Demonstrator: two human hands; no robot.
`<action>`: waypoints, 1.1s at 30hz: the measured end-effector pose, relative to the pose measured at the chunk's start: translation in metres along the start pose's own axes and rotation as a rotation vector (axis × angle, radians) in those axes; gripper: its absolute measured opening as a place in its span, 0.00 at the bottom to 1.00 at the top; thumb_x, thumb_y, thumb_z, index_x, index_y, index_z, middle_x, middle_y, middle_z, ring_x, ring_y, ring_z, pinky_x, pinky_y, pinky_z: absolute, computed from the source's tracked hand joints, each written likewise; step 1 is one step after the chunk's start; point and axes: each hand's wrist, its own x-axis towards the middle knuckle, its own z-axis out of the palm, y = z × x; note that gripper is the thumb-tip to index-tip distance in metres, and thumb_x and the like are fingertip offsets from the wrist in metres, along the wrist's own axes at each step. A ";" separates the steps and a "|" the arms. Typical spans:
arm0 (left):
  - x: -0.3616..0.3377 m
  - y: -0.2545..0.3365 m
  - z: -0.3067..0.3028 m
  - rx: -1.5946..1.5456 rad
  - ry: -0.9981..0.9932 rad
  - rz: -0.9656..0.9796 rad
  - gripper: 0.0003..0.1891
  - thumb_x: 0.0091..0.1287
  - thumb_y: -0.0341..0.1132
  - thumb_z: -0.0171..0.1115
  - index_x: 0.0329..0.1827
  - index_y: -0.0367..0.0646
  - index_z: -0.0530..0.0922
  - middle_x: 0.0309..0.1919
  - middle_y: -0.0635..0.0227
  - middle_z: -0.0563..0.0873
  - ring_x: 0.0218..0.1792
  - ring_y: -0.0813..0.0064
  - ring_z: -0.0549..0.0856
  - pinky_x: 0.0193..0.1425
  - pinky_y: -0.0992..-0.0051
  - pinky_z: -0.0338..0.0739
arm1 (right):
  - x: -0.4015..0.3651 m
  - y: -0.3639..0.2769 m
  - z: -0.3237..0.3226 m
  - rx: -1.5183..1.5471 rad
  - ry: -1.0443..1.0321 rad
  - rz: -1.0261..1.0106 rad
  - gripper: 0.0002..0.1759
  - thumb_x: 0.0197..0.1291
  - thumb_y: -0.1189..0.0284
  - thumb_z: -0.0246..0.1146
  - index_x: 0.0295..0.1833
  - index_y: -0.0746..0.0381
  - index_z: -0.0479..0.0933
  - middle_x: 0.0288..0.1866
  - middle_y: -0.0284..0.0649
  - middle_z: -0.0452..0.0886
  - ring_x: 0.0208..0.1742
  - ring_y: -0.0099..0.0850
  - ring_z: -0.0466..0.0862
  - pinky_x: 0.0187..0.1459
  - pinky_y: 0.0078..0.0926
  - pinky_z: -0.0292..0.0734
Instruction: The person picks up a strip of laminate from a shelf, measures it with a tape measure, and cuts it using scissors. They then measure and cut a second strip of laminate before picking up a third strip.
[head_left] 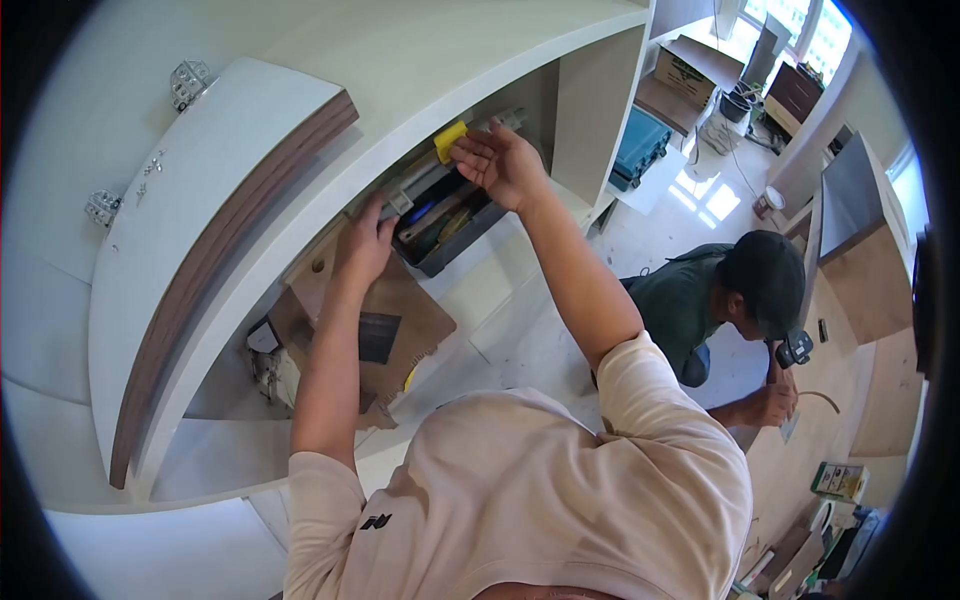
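Observation:
A dark grey toolbox [435, 258] sits inside the white cabinet, with several hand tools in it. Its light grey lid [425, 186] is tilted up along the back and carries a yellow latch [450, 141]. My left hand [366, 246] grips the near left end of the lid, thumb on the front side. My right hand [507, 170] is by the lid's far end, palm toward me. Its loosely curled fingers are apart, with the tips right at the yellow latch.
Cardboard [420, 310] lies left of the toolbox. A cabinet door [220, 190] with hinges rests on the cabinet top. To my right a person in a dark cap [763, 285] crouches over a wooden panel [825, 380]. A teal case [640, 148] stands beyond the cabinet.

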 end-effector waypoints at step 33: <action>-0.017 -0.004 0.015 0.041 -0.180 0.183 0.26 0.65 0.36 0.62 0.65 0.37 0.71 0.64 0.49 0.75 0.63 0.51 0.75 0.64 0.62 0.72 | -0.281 0.058 -0.042 -0.661 0.371 -0.500 0.07 0.62 0.76 0.66 0.45 0.66 0.82 0.38 0.30 0.83 0.40 0.18 0.79 0.45 0.20 0.75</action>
